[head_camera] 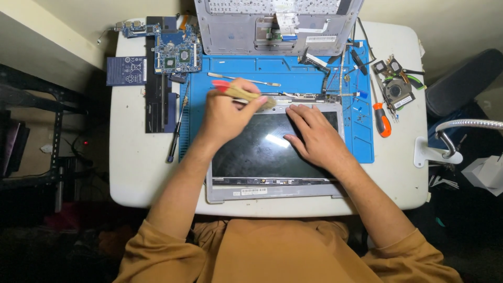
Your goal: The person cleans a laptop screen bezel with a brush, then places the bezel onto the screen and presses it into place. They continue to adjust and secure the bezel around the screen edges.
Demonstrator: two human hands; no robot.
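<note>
We are sitting at a small electronics repair bench: a blue repair mat (356,112) is covering the white table (131,167) beyond our fingers. A bare circuit board (177,51), a cooling fan (396,91) and an orange-handled screwdriver (381,119) are lying either side of our fingers.

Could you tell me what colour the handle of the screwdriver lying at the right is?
Orange and black screwdriver handle, in the head view.

Left hand (224,116): fingers curled in a closed grip, knuckles up, pointing toward 1 o'clock.
Right hand (313,137): flat, palm down, fingers spread toward 11 o'clock.
Forearms: bare, converging from 7 and 5 o'clock.
Sleeves: pushed up near elbows.
</note>
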